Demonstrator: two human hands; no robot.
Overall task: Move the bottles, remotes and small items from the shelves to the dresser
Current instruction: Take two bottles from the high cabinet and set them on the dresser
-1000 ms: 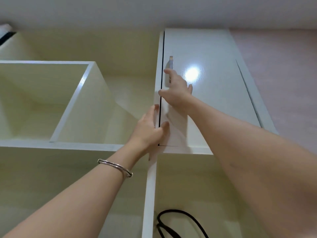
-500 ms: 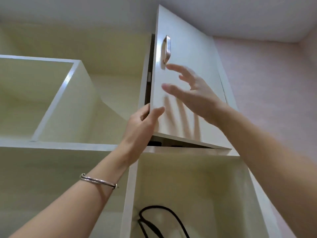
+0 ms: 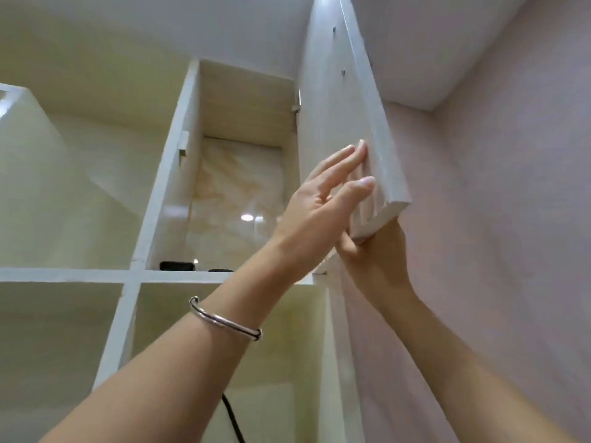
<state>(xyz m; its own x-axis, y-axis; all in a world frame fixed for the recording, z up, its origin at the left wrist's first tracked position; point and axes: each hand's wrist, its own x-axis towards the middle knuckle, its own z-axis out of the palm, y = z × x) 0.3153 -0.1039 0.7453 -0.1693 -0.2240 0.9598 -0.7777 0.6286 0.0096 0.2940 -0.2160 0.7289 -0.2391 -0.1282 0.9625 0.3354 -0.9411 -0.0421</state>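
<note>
A pale pink wall point(image 3: 495, 219) and white ceiling point(image 3: 224, 24) frame a cream shelving unit point(image 3: 134, 276) seen from below, its upper right compartment standing open. The left hand point(image 3: 319, 203), fingers stretched out and close together, lies flat against the inner face of the swung-out cabinet door point(image 3: 339, 129), near the door's lower free corner; its grip is spread and pinches nothing. The right hand point(image 3: 374, 260) sits just beneath that corner, palm meeting the bottom edge of the door, its fingers hidden behind the panel, so whether that grip is closed or loose cannot be told. A silver bangle point(image 3: 224, 321) rings the left wrist. Inside the opened compartment, on its shelf floor against a glossy marbled back panel, rest two small dark items: a black boxy object point(image 3: 177, 266) at the left and a flatter dark thing point(image 3: 220, 270) beside it, both too small to identify. In the compartment below, a black cable point(image 3: 233, 420) curves downward.
</note>
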